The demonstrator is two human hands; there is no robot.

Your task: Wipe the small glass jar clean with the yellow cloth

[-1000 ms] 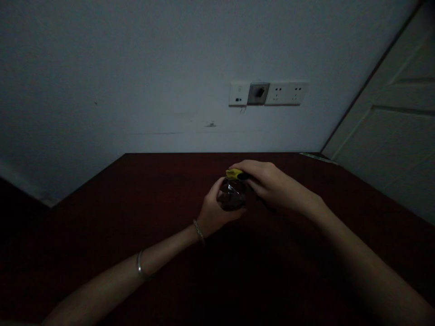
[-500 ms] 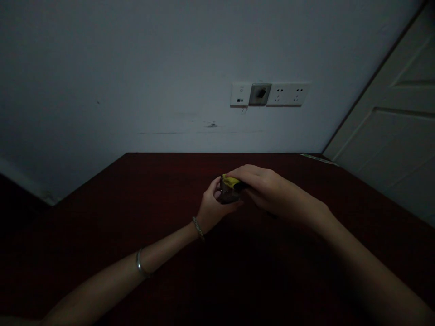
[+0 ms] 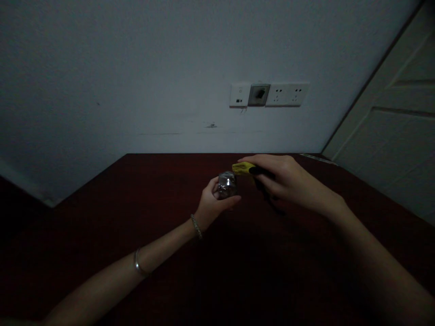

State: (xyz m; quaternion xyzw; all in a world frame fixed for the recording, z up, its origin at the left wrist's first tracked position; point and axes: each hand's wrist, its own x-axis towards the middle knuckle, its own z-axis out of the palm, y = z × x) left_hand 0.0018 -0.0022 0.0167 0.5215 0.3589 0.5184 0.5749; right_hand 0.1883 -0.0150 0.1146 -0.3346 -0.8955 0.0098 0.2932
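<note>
- One glossy object (image 3: 227, 185), dark and shiny, is sitting in your grip just below the middle of the frame; whether it is serving as a container, and what it might be holding, you cannot tell in this dim light.
- Your left hand (image 3: 213, 203) is curling around it from the left and below, the thumb lying along its lower edge and the fingers wrapping its left side.
- Your right hand (image 3: 288, 179), right of the middle, is pinching one yellow piece (image 3: 242, 169) with a black part (image 3: 261, 172) next to the fingers; the yellow end is pointing left, just beside the upper right of the glossy object, and you cannot tell whether the two are touching.
- Something dark is hanging under that hand, too dim to make out.
- Two bands are circling your left arm, in the lower left: one bracelet (image 3: 196, 226) at the wrist and one silver bangle (image 3: 137, 263) farther up.
- One dark red table (image 3: 163, 181) is filling the lower frame.
- On the wall (image 3: 136, 68), right of upper middle, four sections are standing in one row: one white plate (image 3: 238, 94), one grey plate (image 3: 253, 95) and two white sockets (image 3: 287, 95).
- One panelled door (image 3: 404, 131) is slanting along the right edge.
</note>
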